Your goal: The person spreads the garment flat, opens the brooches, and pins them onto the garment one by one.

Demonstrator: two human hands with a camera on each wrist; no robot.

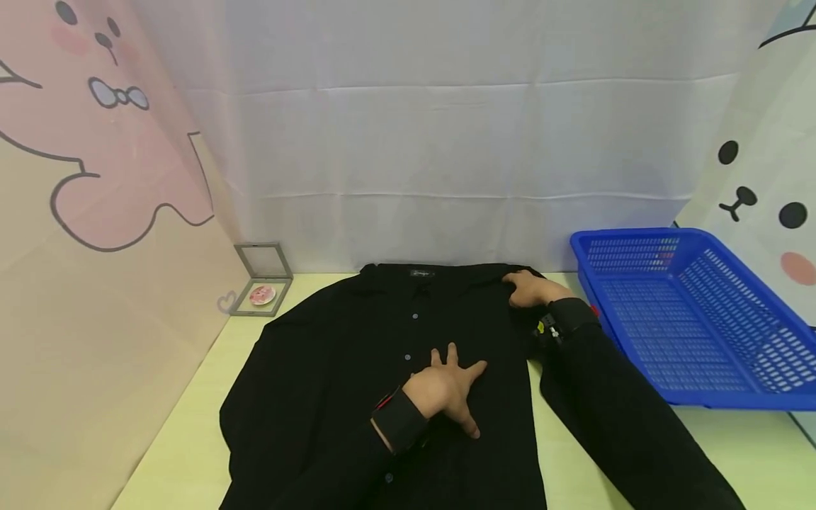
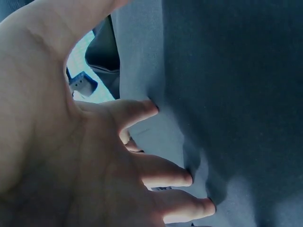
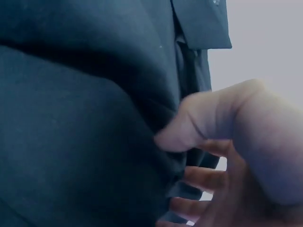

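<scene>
A black button-up shirt (image 1: pixel 357 368) lies front side up on the pale yellow table, its collar and small label at the far edge. Spread wide, the fingers of my left hand (image 1: pixel 443 389) press on the shirt front, right of the button line. In the left wrist view the fingertips (image 2: pixel 182 177) touch the dark cloth. At the shirt's far right shoulder, my right hand (image 1: pixel 532 289) grips the fabric. The right wrist view shows the thumb (image 3: pixel 180 130) on top of the cloth and the other fingers at its edge, partly hidden by folds.
A blue plastic basket (image 1: pixel 682 393) stands on the right, close to my right forearm. At the back left is a small grey hinged frame box (image 1: pixel 285 280) with a pink round item (image 1: pixel 262 295) inside. White cloth (image 1: pixel 414 156) hangs behind the table (image 1: pixel 185 432).
</scene>
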